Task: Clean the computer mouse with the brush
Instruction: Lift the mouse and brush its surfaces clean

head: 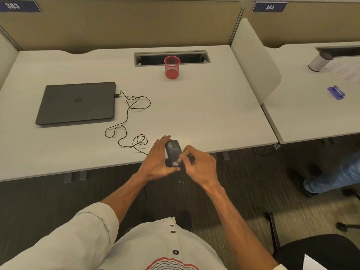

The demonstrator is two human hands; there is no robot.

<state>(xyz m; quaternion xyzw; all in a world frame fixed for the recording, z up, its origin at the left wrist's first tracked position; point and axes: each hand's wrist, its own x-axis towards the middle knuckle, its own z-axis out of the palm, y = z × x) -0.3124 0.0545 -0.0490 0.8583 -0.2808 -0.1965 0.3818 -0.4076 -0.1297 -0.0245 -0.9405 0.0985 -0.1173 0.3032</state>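
Left hand (157,162) around the mouse (173,148), right hand (202,166) tight on the brush (182,156) — bristles (175,163) on the mouse

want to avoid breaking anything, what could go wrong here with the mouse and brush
1. The left hand holds the mouse partly past the front edge of the desk. If that grip slips while the right hand works the brush, the mouse would likely drop.
2. The cable lies in loose loops and is plugged into the laptop. Pulling the mouse away might snag a loop or tug the plug.
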